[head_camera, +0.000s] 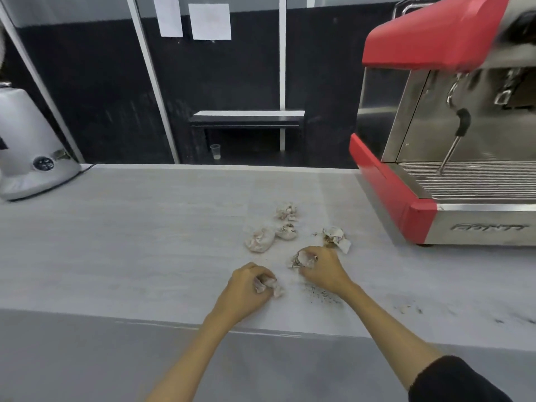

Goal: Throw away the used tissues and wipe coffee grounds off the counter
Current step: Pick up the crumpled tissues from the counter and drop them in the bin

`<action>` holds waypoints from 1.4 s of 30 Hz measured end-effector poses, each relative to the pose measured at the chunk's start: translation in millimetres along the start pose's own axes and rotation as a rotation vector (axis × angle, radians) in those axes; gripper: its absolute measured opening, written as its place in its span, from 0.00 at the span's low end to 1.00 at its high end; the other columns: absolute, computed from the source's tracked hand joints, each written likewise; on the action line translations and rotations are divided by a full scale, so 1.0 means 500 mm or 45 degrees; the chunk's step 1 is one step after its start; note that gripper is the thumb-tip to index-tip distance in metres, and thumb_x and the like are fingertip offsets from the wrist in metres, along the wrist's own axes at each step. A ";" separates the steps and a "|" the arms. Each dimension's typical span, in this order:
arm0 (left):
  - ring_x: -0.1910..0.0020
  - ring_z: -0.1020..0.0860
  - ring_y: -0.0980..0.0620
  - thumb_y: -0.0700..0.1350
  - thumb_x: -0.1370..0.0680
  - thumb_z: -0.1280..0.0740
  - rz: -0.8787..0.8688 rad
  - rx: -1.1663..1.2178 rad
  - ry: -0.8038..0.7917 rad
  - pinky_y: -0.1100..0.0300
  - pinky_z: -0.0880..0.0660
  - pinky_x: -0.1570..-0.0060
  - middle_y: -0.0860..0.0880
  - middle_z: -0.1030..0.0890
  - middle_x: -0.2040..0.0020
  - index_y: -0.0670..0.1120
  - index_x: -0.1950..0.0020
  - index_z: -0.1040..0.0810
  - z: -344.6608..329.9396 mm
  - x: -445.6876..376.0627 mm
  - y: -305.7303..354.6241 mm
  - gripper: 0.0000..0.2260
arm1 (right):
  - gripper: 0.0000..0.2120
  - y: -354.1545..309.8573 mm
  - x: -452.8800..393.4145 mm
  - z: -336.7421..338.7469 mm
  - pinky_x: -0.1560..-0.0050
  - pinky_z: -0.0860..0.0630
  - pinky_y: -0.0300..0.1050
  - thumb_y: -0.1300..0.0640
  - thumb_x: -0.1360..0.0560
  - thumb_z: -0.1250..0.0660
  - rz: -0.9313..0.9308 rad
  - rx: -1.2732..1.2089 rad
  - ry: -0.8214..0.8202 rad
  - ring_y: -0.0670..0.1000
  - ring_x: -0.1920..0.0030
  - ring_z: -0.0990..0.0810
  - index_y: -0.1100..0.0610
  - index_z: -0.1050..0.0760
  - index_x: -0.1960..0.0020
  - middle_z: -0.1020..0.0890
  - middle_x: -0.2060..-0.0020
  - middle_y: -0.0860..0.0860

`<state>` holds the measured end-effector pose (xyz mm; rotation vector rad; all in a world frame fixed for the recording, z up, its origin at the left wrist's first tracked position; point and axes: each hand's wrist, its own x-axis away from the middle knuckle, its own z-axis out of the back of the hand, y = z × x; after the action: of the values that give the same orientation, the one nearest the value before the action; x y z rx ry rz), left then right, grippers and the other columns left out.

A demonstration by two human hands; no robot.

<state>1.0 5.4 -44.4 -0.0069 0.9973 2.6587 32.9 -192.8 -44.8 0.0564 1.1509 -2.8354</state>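
Red-and-steel espresso machine (452,158) at right, grey grinder (29,146) far left. Clear plastic cup (215,152) under dark shelf (246,118) behind. Two paper sheets (193,18) on wall.

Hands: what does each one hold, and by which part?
Left hand grips a crumpled tissue by its near end. Right hand closes over another tissue from above.
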 end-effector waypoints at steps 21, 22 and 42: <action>0.58 0.22 0.65 0.43 0.33 0.25 0.003 0.586 -0.112 0.76 0.29 0.59 0.58 0.19 0.56 0.51 0.54 0.19 -0.220 0.125 0.333 0.10 | 0.14 0.234 0.359 0.281 0.61 0.27 0.32 0.59 0.36 0.24 -0.070 -0.506 0.184 0.39 0.64 0.24 0.51 0.20 0.53 0.18 0.57 0.46; 0.57 0.22 0.65 0.43 0.33 0.25 0.001 0.598 -0.129 0.75 0.28 0.57 0.58 0.19 0.56 0.52 0.54 0.19 -0.252 0.138 0.355 0.10 | 0.14 0.261 0.387 0.300 0.62 0.27 0.32 0.60 0.36 0.24 -0.073 -0.511 0.174 0.39 0.64 0.24 0.50 0.20 0.53 0.18 0.58 0.45; 0.58 0.22 0.56 0.45 0.34 0.25 0.137 0.504 -0.568 0.61 0.25 0.53 0.57 0.19 0.57 0.62 0.59 0.22 -0.841 0.131 0.637 0.12 | 0.13 0.823 0.670 0.523 0.59 0.27 0.38 0.60 0.35 0.24 -0.547 -0.540 0.174 0.56 0.58 0.23 0.52 0.20 0.51 0.17 0.55 0.55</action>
<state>-192.5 -474.2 -166.1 0.7062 1.3601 2.3405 -265.1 -689.5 -164.4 -0.0289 1.9842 -2.8842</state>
